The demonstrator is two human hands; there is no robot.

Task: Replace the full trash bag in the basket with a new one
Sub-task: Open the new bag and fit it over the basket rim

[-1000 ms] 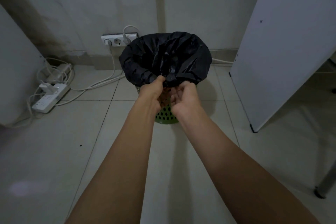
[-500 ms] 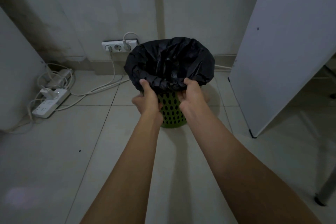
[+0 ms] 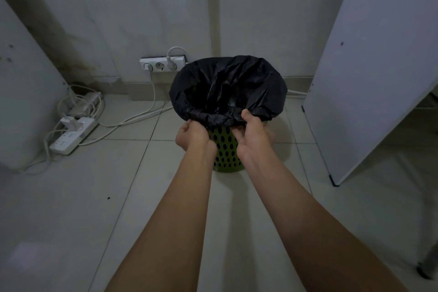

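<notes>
Item, far left on the floor: white plastic power strip (image 3: 73,136) with tangled cables, well apart.

Item: left hand (image 3: 193,134), pinching the near hem of the black plastic trash bag (image 3: 227,87).

Item: the bag lines the green perforated plastic basket (image 3: 225,149). Its mouth lies just beyond both hands (upright axis, so I judge a straight lift).

Item: right hand (image 3: 253,135), gripping the same hem, thumb on top.

Item, right: white leaning panel (image 3: 369,66), not obstructing.

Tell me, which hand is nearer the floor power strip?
Left. The left hand grips the bag, right of the power strip; the right hand grips it farther right.
</notes>
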